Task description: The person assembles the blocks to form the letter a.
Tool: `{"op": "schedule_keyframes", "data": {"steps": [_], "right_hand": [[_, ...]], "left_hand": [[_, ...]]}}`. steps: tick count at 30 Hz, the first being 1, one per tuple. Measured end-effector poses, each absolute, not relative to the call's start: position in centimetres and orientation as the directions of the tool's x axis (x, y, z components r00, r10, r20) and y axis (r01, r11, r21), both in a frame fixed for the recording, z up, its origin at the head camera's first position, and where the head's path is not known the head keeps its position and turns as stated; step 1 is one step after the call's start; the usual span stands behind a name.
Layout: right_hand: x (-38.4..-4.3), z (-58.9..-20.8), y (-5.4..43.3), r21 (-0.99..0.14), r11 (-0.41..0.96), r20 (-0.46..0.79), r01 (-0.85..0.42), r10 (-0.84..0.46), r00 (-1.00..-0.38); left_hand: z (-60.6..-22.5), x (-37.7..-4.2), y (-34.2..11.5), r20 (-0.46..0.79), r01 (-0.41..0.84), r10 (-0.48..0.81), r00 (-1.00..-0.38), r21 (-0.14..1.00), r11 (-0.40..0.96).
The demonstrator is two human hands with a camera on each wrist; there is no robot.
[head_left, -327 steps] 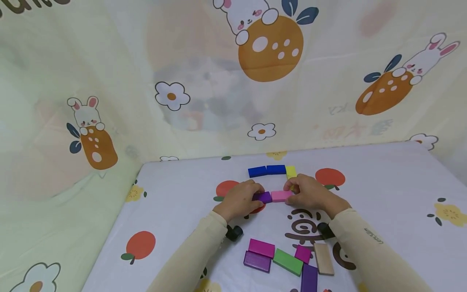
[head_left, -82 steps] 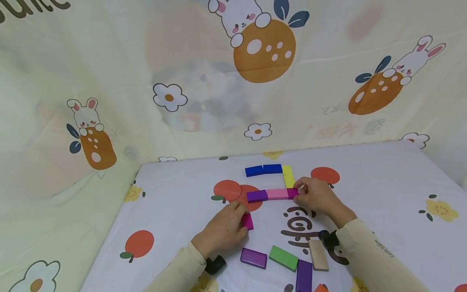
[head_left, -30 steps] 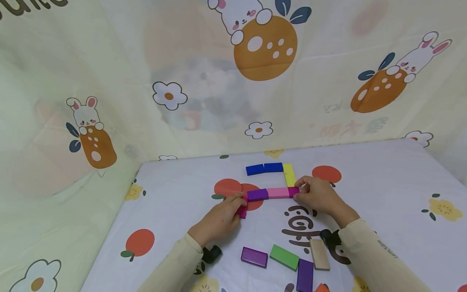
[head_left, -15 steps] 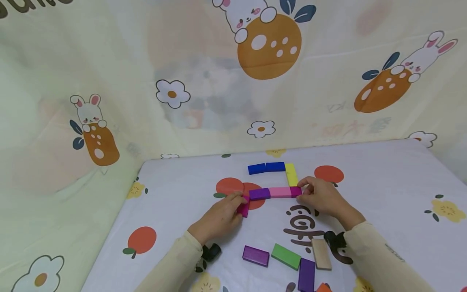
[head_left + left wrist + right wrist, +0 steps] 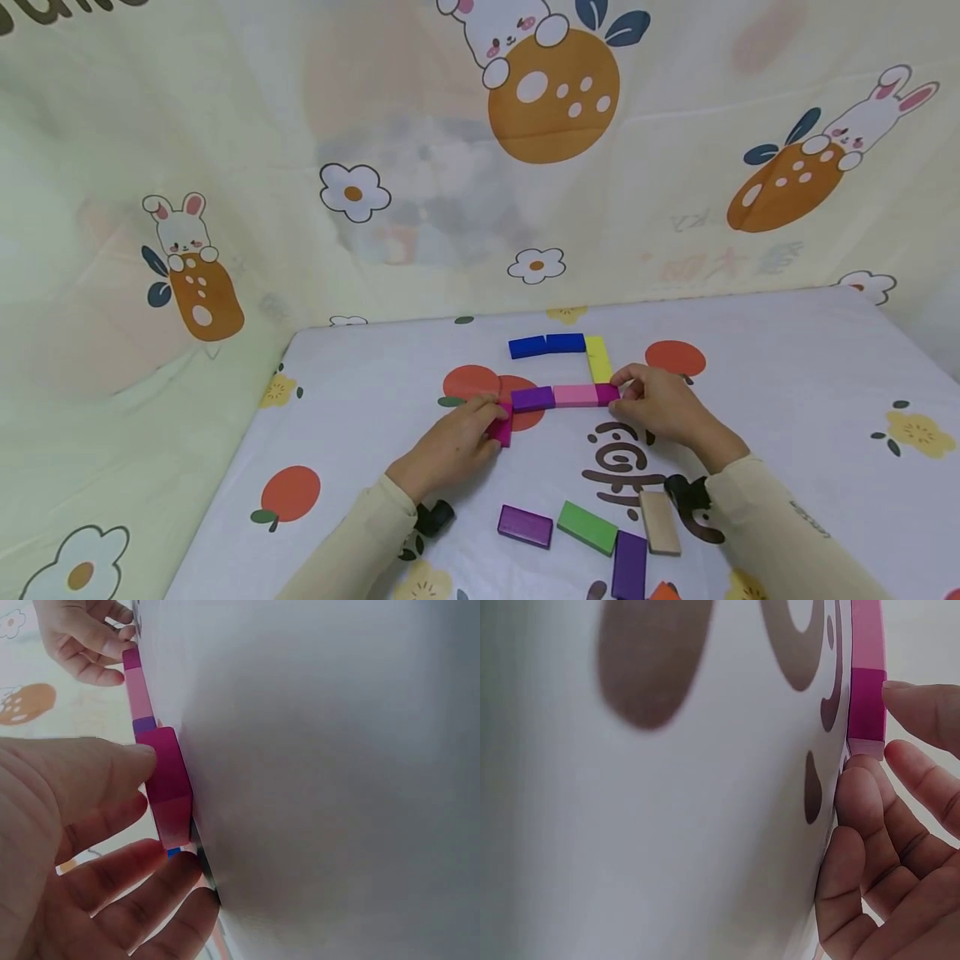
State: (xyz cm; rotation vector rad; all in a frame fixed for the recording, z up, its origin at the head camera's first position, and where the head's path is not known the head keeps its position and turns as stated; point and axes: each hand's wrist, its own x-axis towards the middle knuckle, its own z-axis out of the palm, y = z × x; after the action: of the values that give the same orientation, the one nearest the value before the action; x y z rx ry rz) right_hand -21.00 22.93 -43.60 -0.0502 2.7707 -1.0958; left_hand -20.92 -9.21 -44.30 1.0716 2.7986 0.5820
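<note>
My left hand (image 5: 450,440) grips a magenta block (image 5: 501,427) at the left end of a row, its long side running toward me. In the left wrist view the thumb lies on that block (image 5: 169,769), with fingers on its far side. The row continues with a purple block (image 5: 532,399), a pink block (image 5: 575,396) and a small magenta block (image 5: 607,394). At this right end my right hand (image 5: 663,407) pinches the small block, thumb and index fingertips at its sides. Beyond, a yellow block (image 5: 597,360) joins two blue blocks (image 5: 527,347), forming a bent line.
Nearer me lie a violet block (image 5: 525,526), a green block (image 5: 587,527), a dark purple block (image 5: 628,565) and a plain wooden block (image 5: 660,522). An orange piece (image 5: 664,592) shows at the bottom edge. A patterned cloth (image 5: 360,400) covers the table; a printed curtain (image 5: 420,250) hangs behind.
Both magenta blocks have left the near group: the small one joined the row's right end, then my left hand brought the larger one to its left end. Over the last half second, both hands stay still.
</note>
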Motion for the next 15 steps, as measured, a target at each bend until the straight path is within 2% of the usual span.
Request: {"op": "schedule_keyframes", "data": {"steps": [10, 13, 15], "right_hand": [[-20.6, -43.4, 22.8, -0.683, 0.73, -0.137, 0.027, -0.092, -0.986], [-19.9, -42.9, 22.7, -0.676, 0.737, -0.124, 0.009, -0.101, -0.987], [-19.2, -42.5, 22.6, -0.664, 0.748, -0.11, -0.012, -0.114, -0.987]], "left_hand": [[-43.8, -19.9, -9.4, 0.063, 0.615, 0.649, -0.758, 0.401, 0.679], [-43.5, -19.0, -9.3, 0.056, 0.656, 0.69, -0.721, 0.376, 0.654], [-43.4, -18.1, -9.3, 0.041, 0.705, 0.741, -0.67, 0.346, 0.619]]}}
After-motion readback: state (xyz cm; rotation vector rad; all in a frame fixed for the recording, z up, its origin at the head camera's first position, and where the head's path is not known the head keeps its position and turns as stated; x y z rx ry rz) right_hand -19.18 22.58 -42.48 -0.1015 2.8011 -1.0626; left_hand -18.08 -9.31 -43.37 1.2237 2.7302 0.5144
